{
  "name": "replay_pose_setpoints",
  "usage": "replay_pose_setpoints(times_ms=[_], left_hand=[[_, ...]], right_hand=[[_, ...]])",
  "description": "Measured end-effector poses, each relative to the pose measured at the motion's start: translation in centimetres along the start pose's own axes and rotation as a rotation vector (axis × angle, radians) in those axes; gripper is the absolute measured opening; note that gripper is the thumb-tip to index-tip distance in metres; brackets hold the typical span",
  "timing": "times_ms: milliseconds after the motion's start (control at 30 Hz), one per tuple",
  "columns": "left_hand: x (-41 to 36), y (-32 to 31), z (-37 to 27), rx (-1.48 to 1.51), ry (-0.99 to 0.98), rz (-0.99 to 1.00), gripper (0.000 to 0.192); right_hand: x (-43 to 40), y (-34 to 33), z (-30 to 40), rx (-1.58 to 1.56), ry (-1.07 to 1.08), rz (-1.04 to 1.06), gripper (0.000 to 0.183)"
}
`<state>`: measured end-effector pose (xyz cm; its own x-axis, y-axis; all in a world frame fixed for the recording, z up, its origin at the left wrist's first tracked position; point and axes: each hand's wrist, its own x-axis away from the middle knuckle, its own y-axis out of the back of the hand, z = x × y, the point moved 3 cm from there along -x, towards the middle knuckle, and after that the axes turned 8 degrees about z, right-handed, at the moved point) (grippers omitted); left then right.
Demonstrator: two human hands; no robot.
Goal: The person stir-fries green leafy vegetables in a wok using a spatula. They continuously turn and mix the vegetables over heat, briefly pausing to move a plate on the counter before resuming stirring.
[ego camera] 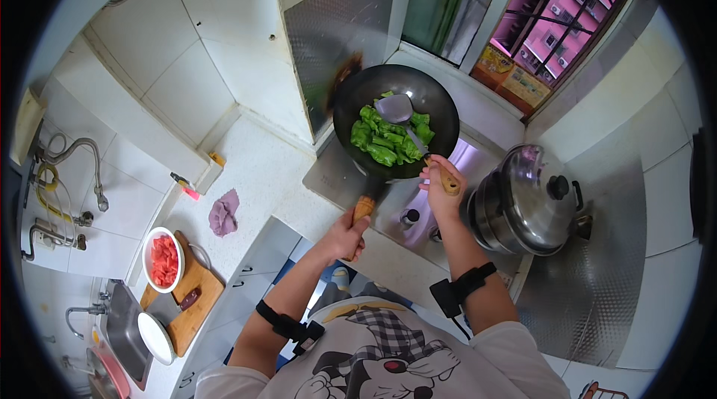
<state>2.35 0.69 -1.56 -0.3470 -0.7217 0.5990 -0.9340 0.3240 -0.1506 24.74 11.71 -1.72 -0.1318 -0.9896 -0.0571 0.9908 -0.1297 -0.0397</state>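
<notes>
My left hand [343, 237] is closed around the wooden handle of a dark wok [437, 96], which sits tilted over the left side of the gas stove. In my right hand [445, 186] is the wooden-handled metal spatula [395, 108], its blade above green peppers [383, 141] in the wok. The peppers lie in pieces at the middle of the pan. Part of the wok handle is hidden by my left fingers.
A lidded steel steamer pot [532, 197] stands right of the wok. Along the left counter are a purple cloth [224, 213], a bowl of red pieces [164, 261], a cutting board [196, 318] with a cleaver [167, 308], a white plate [156, 338] and a sink [127, 326].
</notes>
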Motion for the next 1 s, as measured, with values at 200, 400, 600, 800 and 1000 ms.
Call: replay_pose_setpoints(times_ms=[200,400,600,800,1000], left_hand=[[0.0,0.1,0.2,0.012,0.012,-0.025,0.046],[-0.1,-0.1,0.3,0.005,0.023,-0.02,0.048],[-0.1,-0.1,0.1,-0.001,0.006,-0.011,0.047],[-0.1,-0.1,0.2,0.005,-0.01,0.002,0.047],[-0.2,-0.1,0.1,0.02,-0.012,-0.008,0.046]], right_hand=[[-0.9,0.1,1.2,-0.153,0.073,0.004,0.021],[-1.3,-0.3,1.5,-0.186,0.082,0.037,0.022],[-0.5,-0.5,1.4,-0.095,0.072,0.041,0.023],[2.2,1.5,3.5,-0.137,0.058,0.069,0.023],[5.3,2.0,1.6,-0.027,-0.072,0.114,0.024]])
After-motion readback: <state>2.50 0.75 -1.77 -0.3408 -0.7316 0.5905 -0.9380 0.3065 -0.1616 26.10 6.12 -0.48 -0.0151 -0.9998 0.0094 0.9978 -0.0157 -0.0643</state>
